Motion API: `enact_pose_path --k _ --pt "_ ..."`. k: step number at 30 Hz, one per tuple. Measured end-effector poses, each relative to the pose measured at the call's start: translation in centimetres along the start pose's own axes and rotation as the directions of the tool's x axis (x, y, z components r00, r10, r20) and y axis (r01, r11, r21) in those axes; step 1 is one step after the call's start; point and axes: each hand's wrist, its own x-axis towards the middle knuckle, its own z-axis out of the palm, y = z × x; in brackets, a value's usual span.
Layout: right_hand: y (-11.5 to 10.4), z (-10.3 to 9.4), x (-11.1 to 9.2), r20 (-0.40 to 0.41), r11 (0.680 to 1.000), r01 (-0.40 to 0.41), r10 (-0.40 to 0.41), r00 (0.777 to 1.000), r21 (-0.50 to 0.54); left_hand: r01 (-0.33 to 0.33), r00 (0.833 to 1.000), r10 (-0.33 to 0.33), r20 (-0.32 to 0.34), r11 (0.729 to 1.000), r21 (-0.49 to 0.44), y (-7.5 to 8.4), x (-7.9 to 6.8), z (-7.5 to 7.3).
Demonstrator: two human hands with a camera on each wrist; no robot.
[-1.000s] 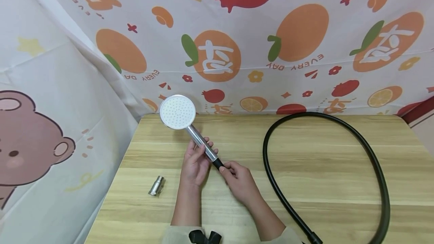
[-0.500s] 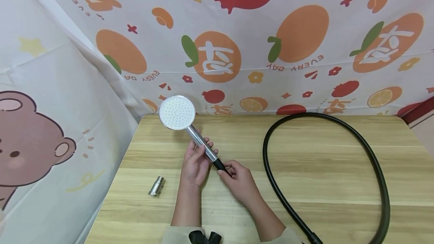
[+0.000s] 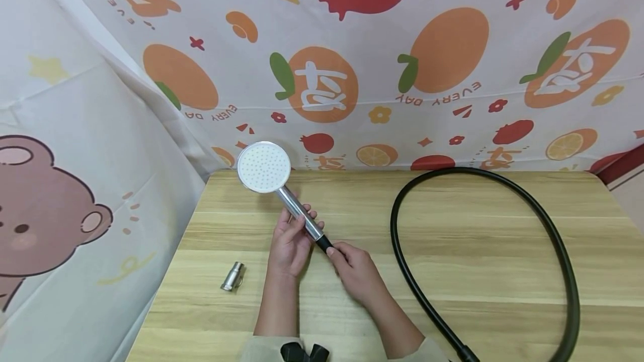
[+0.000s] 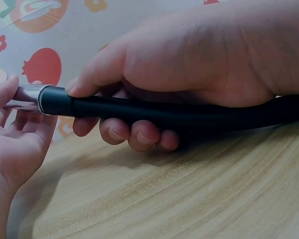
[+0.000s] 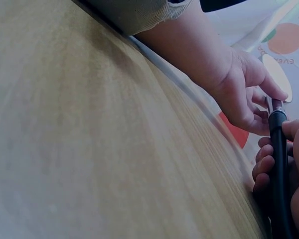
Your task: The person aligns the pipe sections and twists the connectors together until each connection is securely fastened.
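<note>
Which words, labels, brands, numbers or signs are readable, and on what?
"EVERY DAY": upside down, on the fruit-print cloth; repeated, partly cut off elsewhere.
Stylised white and orange characters there: not surely readable.
Tiny print along its lower edge: too small.
Shower head, black hose, metal fitting: none readable.

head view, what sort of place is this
Probably a makeshift indoor workspace: a fruit-print cloth forms the backdrop behind a wooden table, and the left hand holds a shower head above the tabletop.

wood-grain worktop (image 3: 478, 250) had rounded far corners | fruit-print cloth (image 3: 382, 60) hung behind its far edge | bear-print cloth (image 3: 136, 161) draped beside its left edge
</note>
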Motion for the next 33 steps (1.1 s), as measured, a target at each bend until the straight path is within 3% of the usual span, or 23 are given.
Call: enact_pose_path --k 33 --pt "0.04 0.06 0.05 -0.015 1.0 -0.014 0.014 1.0 0.027 0.003 1.0 -0.003 -0.008 1.0 0.006 0.09 -0.09 0.16"
